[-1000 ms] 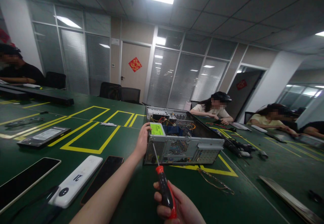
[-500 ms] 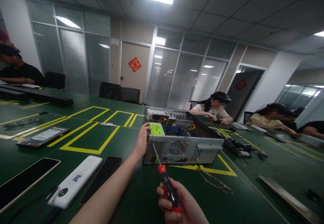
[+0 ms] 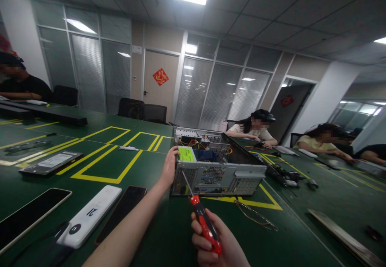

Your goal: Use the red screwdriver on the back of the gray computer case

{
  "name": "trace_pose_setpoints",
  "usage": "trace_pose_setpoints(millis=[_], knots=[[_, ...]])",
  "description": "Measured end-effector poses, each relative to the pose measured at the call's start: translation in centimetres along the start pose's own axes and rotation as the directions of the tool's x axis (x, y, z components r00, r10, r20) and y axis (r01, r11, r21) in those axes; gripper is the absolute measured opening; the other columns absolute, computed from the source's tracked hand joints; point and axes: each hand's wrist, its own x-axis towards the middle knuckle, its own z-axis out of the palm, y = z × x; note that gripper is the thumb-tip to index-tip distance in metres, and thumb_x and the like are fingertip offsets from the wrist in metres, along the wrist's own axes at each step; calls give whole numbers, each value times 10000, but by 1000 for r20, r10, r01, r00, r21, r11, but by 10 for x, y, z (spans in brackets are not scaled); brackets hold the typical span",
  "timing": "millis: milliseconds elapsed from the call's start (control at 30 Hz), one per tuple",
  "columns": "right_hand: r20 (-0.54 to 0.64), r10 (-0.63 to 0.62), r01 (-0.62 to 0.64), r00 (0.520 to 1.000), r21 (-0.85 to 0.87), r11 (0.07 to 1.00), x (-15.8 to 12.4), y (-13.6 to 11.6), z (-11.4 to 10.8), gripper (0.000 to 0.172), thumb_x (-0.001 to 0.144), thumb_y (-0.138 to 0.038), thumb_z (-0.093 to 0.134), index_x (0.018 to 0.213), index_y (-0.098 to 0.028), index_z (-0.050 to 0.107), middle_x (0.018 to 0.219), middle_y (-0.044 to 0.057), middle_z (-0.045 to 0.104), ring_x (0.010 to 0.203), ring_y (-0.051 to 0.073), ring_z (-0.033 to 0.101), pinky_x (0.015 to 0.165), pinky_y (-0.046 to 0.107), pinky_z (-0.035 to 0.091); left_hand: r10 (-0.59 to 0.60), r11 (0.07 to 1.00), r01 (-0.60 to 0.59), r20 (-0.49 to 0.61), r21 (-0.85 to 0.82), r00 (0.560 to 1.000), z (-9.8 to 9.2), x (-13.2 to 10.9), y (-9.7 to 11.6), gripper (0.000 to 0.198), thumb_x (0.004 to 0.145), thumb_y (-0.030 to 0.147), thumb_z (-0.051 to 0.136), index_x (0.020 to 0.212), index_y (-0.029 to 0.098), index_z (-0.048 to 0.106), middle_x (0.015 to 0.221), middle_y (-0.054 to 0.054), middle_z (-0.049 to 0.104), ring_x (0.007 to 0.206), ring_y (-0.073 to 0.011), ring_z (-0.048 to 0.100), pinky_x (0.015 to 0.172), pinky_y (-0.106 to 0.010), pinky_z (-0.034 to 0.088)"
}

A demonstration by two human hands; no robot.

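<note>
A grey computer case (image 3: pixel 223 177) lies on its side on the green table, top uncovered, with cables and boards showing inside. At its near left corner is the power supply (image 3: pixel 186 154), marked by a bright green label. My left hand (image 3: pixel 169 169) grips that corner, its fingers over the top edge and side. In my right hand (image 3: pixel 212 239) is a red and black screwdriver (image 3: pixel 205 222), held by the handle. The thin shaft slants up and left, its tip at the perforated rear panel of the power supply. Whether a screw sits under the tip is too small to tell.
A hard drive (image 3: pixel 52 162), a white power bank (image 3: pixel 90 214) and two phones, one light-edged (image 3: pixel 33 214), one dark (image 3: pixel 122 210), lie left. To the right are a wire loop (image 3: pixel 256 214), black cables (image 3: pixel 282 174) and a metal strip (image 3: pixel 343 237). Several people sit around.
The screwdriver handle has turned, showing more red, and shifted slightly right with my right hand. Its tip stays at the rear panel. My left hand and the case have not moved.
</note>
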Motion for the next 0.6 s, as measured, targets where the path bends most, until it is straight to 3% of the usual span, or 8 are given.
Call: trace_pose_setpoints(millis=[200,367,600], knots=[[24,-26,26,999,30,999,0,-4,3,329,693,-304,815,850,-61,659,581,-34,598,406,-2,362,343,86,211,10,1000,-10,6,-2,1000,-1,1,2,493,959,579,249,978,224,590,1341,-93,542,1300,-215,488,1148,-410,343],[35,-35,38,999,-86,996,-4,-3,-1,360,720,-388,786,887,-96,657,614,-29,613,399,5,359,348,112,179,7,1000,-7,-5,5,1000,0,1,-1,464,971,541,254,976,227,595,1340,-87,551,1306,-215,490,1153,-417,344],[-62,-1,-15,998,-264,964,-6,9,-53,396,752,-495,713,884,-127,647,621,-26,599,411,34,411,381,157,152,-8,1000,8,-3,19,1000,-1,1,0,431,979,500,254,978,232,592,1349,-79,546,1318,-213,477,1155,-423,338]])
